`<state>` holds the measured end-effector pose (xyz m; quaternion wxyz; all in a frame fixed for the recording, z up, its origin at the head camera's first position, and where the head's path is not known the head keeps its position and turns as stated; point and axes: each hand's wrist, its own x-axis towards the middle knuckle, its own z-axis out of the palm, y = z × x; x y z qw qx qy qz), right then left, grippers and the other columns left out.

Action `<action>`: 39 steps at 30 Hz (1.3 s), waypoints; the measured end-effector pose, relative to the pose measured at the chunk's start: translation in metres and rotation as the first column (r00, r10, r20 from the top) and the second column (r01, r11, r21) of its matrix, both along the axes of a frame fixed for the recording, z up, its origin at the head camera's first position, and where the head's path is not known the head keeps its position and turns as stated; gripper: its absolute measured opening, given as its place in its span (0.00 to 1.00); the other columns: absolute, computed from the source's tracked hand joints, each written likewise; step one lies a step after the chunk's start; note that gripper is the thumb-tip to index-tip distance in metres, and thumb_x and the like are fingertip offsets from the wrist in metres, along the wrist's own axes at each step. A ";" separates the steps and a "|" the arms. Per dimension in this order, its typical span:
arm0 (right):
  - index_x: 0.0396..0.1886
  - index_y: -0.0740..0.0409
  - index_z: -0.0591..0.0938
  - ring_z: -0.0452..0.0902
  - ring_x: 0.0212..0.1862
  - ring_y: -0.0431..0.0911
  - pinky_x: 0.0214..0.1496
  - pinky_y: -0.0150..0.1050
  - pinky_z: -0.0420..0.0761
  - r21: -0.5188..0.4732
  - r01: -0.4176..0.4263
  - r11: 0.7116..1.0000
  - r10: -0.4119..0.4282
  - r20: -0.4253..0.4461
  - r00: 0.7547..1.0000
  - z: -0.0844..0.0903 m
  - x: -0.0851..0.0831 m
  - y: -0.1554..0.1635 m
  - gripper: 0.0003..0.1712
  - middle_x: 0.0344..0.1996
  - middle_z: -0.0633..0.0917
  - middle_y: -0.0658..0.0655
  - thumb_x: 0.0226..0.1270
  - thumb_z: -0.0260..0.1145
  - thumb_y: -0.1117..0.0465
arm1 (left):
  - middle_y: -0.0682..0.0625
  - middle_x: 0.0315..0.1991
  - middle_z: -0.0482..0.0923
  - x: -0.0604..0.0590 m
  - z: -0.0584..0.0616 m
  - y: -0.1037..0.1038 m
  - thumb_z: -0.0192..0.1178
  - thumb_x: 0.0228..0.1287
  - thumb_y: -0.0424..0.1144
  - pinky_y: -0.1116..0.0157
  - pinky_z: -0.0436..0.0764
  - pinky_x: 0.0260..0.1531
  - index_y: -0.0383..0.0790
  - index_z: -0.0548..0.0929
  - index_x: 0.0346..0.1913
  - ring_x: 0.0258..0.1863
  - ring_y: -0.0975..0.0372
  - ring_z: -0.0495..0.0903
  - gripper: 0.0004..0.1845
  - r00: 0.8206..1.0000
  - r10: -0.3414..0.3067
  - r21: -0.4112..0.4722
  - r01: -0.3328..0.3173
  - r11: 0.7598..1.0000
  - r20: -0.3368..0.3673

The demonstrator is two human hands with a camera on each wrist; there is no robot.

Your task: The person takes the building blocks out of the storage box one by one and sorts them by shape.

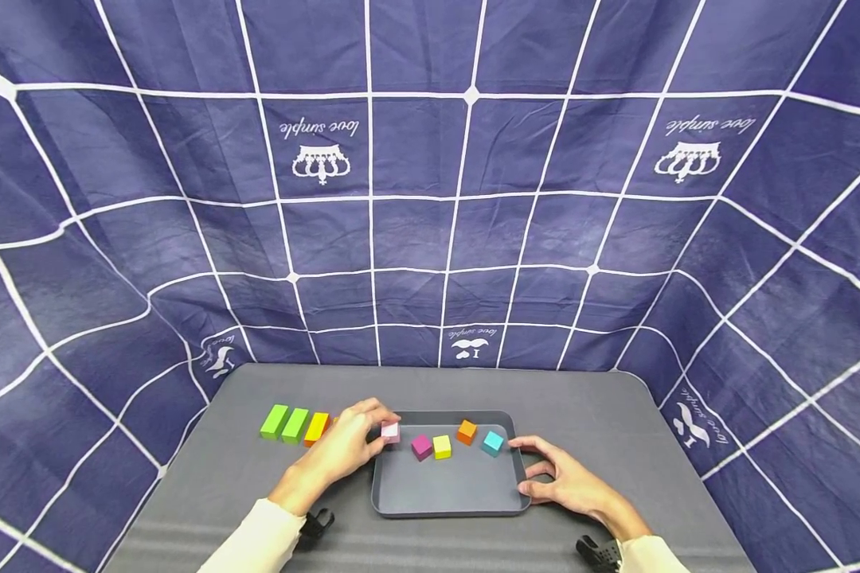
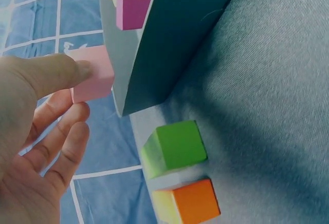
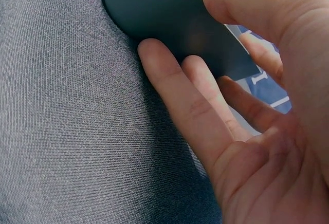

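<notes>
A dark grey tray [image 1: 444,489] lies on the grey table. In it sit a magenta cube [image 1: 421,446], a yellow cube [image 1: 442,446], an orange cube [image 1: 466,432] and a cyan cube [image 1: 493,442]. My left hand [image 1: 381,426] pinches a pink cube [image 1: 390,432] over the tray's far left corner. In the left wrist view the thumb and fingers of the left hand [image 2: 77,93] hold the pink cube [image 2: 95,72] beside the tray [image 2: 175,34]. My right hand [image 1: 526,469] grips the tray's right edge. The right hand [image 3: 185,29] has its thumb on the rim and its fingers against the tray [image 3: 154,3] wall.
Left of the tray stand two green blocks [image 1: 275,421] [image 1: 295,425] and a yellow-orange block [image 1: 316,427] in a row. A green block [image 2: 175,144] and an orange block [image 2: 193,201] show in the left wrist view. A blue gridded cloth [image 1: 430,199] surrounds the table.
</notes>
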<state>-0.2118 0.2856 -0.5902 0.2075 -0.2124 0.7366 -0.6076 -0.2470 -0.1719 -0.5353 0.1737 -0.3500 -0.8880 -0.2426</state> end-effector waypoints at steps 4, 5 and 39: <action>0.88 0.63 0.69 0.93 0.59 0.47 0.54 0.48 0.98 0.003 -0.009 1.000 0.009 0.010 1.000 -0.004 -0.002 0.000 0.44 0.80 0.67 0.82 0.79 0.78 0.68 | 0.50 0.50 0.91 0.002 0.004 -0.005 0.82 0.61 0.22 0.53 0.95 0.54 0.38 0.95 0.58 0.49 0.56 0.94 0.22 0.999 0.039 -0.007 -0.039 0.999 0.018; 0.88 0.63 0.69 0.93 0.59 0.47 0.54 0.48 0.98 -0.002 -0.015 1.000 0.015 0.008 1.000 -0.005 -0.003 0.001 0.44 0.79 0.68 0.81 0.79 0.78 0.68 | 0.50 0.50 0.91 0.003 0.005 -0.007 0.82 0.61 0.22 0.53 0.95 0.54 0.39 0.95 0.58 0.49 0.56 0.94 0.22 0.999 0.044 -0.006 -0.044 0.999 0.018; 0.87 0.65 0.70 0.92 0.59 0.49 0.52 0.46 0.98 -0.006 0.005 1.000 -0.005 -0.007 1.000 0.001 0.001 0.000 0.44 0.80 0.67 0.83 0.77 0.78 0.71 | 0.53 0.47 0.91 0.022 -0.005 -0.051 0.86 0.53 0.22 0.60 0.91 0.47 0.38 0.96 0.53 0.45 0.59 0.90 0.23 0.990 0.123 0.047 -0.119 0.992 -0.070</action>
